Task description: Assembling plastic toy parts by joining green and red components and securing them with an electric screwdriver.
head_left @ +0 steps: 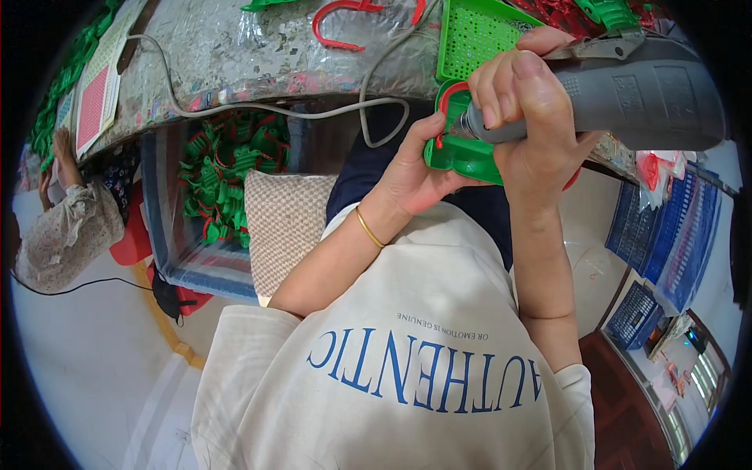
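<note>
My right hand (529,106) is wrapped round a grey electric screwdriver (654,98), held sideways with its tip pointing left. The tip meets, or nearly meets, a green plastic part (472,159) with a red curved handle-like piece (446,102) on it. My left hand (413,168) grips that green part from the left, its thumb beside the screwdriver's tip. Any screw at the tip is hidden or too small to make out. Both hands are above my lap, by the near edge of the worktable.
Film covers the worktable (258,55); a loose red hook-shaped piece (338,45), a grey cable (274,117) and a green perforated basket (450,47) lie there. Left of my lap, a blue-rimmed bin (207,282) holds green-and-red parts. A co-worker's hand (66,153) is far left.
</note>
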{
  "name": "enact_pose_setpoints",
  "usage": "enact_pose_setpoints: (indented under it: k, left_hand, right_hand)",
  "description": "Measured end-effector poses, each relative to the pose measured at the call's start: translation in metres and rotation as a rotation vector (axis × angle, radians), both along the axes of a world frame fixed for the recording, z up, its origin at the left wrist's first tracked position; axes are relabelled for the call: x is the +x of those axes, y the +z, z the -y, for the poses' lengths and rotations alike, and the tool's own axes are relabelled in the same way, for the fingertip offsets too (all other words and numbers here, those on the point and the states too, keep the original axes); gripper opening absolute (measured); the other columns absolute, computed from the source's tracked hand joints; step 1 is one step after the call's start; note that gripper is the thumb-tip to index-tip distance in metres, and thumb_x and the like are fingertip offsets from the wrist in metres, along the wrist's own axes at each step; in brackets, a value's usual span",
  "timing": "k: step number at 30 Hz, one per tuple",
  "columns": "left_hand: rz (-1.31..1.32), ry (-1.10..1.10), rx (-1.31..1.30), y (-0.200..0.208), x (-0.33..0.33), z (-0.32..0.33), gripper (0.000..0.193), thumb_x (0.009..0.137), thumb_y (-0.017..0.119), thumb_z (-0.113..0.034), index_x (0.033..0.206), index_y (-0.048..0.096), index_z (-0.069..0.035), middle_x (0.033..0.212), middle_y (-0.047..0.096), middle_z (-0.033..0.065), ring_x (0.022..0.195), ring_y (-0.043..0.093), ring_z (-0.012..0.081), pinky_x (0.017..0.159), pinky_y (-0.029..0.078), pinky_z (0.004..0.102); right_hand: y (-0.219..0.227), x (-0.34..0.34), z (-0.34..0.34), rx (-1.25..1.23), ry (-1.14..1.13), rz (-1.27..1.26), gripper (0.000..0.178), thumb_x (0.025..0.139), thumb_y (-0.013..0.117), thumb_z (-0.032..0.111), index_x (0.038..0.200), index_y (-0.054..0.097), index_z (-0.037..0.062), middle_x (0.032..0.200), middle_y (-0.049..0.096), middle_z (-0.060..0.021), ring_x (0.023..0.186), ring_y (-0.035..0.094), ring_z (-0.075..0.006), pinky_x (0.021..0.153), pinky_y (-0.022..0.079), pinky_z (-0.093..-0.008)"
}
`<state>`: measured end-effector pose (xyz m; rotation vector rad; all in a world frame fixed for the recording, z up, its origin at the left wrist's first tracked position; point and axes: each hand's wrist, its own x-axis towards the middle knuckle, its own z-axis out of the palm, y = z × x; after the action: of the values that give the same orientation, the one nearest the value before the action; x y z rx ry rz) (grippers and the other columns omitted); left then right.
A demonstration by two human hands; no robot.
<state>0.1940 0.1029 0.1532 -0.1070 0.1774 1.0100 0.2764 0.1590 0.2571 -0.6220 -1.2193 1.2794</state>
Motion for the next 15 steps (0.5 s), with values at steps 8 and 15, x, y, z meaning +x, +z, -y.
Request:
enact_pose_setpoints:
  k: [8,15]
  left_hand:
    - [-0.077,0.029,0.004,0.002,-0.006,0.002,0.054,0.091,0.050,-0.040,0.133,0.040,-0.008,0.124,0.054,0.0129,0.113,0.056,0.0277,0.093,0.047,0.0516]
    - [-0.161,0.068,0.080,-0.004,-0.044,0.007,0.050,0.091,0.053,-0.036,0.131,0.040,-0.008,0.121,0.055,0.0168,0.108,0.058,0.0313,0.091,0.048,0.0496]
  right_hand:
    - [-0.005,-0.009,0.010,0.050,-0.054,0.094,0.011,0.086,0.046,0.006,0.096,0.045,0.0003,0.059,0.041,-0.0029,0.049,0.039,-0.0119,0.053,0.037,-0.0303]
    - [0.010,0.004,-0.005,-0.092,0.275,-0.223,0.018,0.086,0.050,0.014,0.102,0.048,0.0061,0.059,0.035,0.0042,0.052,0.035,-0.0075,0.059,0.030,-0.0270]
